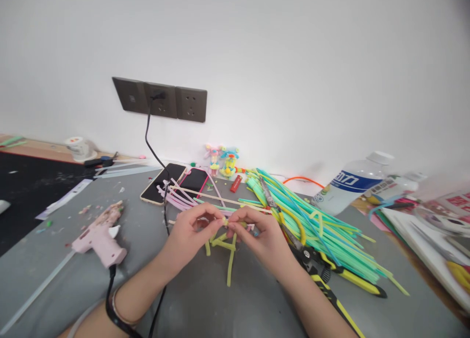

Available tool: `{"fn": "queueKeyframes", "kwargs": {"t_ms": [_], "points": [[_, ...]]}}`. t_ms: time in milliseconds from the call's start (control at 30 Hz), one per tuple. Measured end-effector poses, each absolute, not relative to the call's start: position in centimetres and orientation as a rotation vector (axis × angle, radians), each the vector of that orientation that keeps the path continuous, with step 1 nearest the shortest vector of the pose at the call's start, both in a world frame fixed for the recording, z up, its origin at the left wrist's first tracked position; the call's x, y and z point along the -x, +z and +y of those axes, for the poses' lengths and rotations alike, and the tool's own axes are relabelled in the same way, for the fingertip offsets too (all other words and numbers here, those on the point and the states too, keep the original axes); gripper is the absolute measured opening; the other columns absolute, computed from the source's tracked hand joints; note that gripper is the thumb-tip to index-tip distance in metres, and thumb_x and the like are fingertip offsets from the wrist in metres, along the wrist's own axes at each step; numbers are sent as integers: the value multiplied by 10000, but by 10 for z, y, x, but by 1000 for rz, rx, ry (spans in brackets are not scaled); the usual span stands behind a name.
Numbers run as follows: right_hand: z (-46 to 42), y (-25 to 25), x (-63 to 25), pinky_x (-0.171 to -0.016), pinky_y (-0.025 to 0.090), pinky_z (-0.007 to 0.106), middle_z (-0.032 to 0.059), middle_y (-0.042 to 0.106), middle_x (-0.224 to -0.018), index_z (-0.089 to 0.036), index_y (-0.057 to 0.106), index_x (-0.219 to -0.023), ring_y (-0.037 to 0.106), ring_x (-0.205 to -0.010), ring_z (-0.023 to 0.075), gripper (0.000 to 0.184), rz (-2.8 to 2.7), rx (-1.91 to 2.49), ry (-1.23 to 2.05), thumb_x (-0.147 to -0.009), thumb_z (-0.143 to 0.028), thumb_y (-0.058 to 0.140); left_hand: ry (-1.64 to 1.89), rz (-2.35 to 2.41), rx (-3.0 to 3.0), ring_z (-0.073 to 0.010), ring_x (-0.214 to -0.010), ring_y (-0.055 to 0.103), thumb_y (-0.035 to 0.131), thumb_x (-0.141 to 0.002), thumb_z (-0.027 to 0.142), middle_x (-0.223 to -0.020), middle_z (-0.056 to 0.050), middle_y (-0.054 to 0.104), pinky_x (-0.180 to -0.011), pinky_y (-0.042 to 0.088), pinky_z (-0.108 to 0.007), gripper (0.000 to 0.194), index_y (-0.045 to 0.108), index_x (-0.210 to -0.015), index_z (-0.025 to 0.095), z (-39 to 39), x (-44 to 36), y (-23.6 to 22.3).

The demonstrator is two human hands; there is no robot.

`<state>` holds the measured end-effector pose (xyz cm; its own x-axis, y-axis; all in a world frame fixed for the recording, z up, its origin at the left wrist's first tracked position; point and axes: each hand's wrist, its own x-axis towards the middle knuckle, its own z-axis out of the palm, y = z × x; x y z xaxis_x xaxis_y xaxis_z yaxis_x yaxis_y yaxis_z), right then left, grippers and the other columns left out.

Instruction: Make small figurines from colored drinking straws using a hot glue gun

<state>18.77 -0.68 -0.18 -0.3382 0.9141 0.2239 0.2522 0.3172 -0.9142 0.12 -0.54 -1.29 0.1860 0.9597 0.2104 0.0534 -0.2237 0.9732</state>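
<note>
My left hand (191,233) and my right hand (259,230) meet over the middle of the grey table. Thumb and forefinger of each are closed on a small yellow-green piece of pipe cleaner (225,221), most of it hidden by the fingertips. Just below them lie several short cut pipe cleaner lengths (230,264) of the same colour. To the right of my right hand is a big bundle of green and yellow pipe cleaners (341,245), with yellow-handled scissors (301,229) and black-and-yellow wire strippers (312,259) against it. Purple pipe cleaners (176,197) lie behind my left hand.
On the left rests a pink glue gun (103,242), its black cord near my left forearm. Two phones (156,184), two small fuzzy figures (229,161) and a red stick-like item (235,183) are toward the wall. A tilted bottle (354,181) stands right.
</note>
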Motion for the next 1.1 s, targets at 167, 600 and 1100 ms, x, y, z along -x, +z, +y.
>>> {"fn": "queueKeyframes", "kwargs": {"t_ms": [167,600,1100], "points": [[-8,-3,-185,-594,467,220,2,707,-690,-192,631,-852,641,-615,128,101,-1763,1035,1116,-931,-251,613,1197,1019,-1625,-138,-722,662,653,-836,211,-772,-26,738,-666,515,-209,88,725,-796,180,-4,1,-14],[-5,-7,-183,-566,481,218,-7,662,-680,-202,532,-835,617,-619,123,237,-1554,941,1440,-902,-379,674,1065,1014,-1732,-151,-676,639,610,-823,162,-705,-37,708,-619,502,-240,136,711,-731,166,-2,4,-15],[0,-14,-181,-474,395,207,-59,613,-571,-216,475,-880,490,-444,85,338,-1385,849,1635,-882,-495,665,1442,921,-2088,-167,-767,750,710,-838,158,-824,-47,791,-702,602,-241,78,765,-861,209,0,2,-27]]}}
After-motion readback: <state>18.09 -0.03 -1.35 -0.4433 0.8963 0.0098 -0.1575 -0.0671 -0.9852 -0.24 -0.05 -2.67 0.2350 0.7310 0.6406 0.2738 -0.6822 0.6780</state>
